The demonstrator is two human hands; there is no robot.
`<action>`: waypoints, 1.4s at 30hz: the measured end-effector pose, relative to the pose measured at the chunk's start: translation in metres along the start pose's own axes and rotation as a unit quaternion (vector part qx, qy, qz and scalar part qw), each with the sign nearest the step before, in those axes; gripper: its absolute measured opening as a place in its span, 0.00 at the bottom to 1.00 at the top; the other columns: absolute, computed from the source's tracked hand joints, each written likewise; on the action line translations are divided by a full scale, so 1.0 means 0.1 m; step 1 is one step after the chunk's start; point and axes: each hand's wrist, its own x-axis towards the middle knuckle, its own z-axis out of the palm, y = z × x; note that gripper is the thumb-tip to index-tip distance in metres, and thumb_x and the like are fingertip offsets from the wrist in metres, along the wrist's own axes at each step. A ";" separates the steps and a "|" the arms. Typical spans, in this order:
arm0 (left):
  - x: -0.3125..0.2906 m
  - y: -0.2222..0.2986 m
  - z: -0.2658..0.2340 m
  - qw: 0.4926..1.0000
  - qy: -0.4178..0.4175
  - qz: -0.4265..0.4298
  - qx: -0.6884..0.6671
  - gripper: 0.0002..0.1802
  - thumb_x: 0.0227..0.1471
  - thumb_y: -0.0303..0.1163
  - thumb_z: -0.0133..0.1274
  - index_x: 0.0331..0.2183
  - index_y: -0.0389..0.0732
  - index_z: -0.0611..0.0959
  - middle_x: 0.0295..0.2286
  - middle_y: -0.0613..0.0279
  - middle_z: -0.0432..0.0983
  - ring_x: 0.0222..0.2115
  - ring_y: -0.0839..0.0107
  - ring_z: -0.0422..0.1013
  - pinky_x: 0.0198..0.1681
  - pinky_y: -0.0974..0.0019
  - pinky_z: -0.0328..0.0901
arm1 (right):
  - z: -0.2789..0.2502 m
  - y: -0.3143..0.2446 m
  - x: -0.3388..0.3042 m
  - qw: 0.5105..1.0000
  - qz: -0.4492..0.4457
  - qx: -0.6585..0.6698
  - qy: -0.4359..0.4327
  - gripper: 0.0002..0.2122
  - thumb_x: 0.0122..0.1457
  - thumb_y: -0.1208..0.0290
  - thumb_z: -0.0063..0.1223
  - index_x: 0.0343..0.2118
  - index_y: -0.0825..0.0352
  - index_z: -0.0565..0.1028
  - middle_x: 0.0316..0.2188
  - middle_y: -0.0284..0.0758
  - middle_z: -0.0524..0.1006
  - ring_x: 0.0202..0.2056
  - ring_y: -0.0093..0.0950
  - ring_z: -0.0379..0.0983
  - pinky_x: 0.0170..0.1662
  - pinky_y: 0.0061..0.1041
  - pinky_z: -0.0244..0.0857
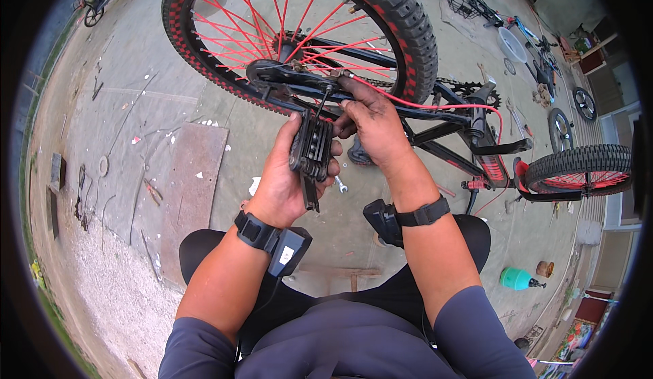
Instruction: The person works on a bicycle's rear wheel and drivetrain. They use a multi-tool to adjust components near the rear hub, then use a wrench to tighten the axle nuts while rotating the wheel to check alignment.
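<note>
A black folding multi-tool [311, 149] sits in my left hand [280, 185], the fingers wrapped around its body. One slim key [324, 101] is folded out and points up at the brake parts [289, 76] beside the rear wheel hub. My right hand [373, 117] is closed at those parts, its index finger and thumb by the end of the red cable [408, 101]. What its fingertips pinch is hidden. The bicycle's rear wheel [408, 32], with red spokes and a knobby tyre, stands just beyond both hands.
The black frame [435, 134] stretches right to the front wheel [578, 169]. A wrench [341, 185] lies on the concrete below my hands. Left are a flat brown board [194, 168] and pliers [153, 192]. A green bottle [515, 279] lies at right; loose wheels [560, 128] lie farther off.
</note>
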 end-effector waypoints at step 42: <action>0.06 -0.04 -0.01 0.999 0.003 0.016 0.032 0.31 0.61 0.63 0.41 0.42 0.44 0.79 0.27 0.57 0.80 0.21 0.65 0.77 0.20 0.69 0.65 | 0.01 0.04 -0.01 0.999 -0.021 -0.027 0.020 0.21 0.63 0.77 0.44 0.60 0.65 0.70 0.25 0.30 0.75 0.23 0.18 0.72 0.28 0.20 0.68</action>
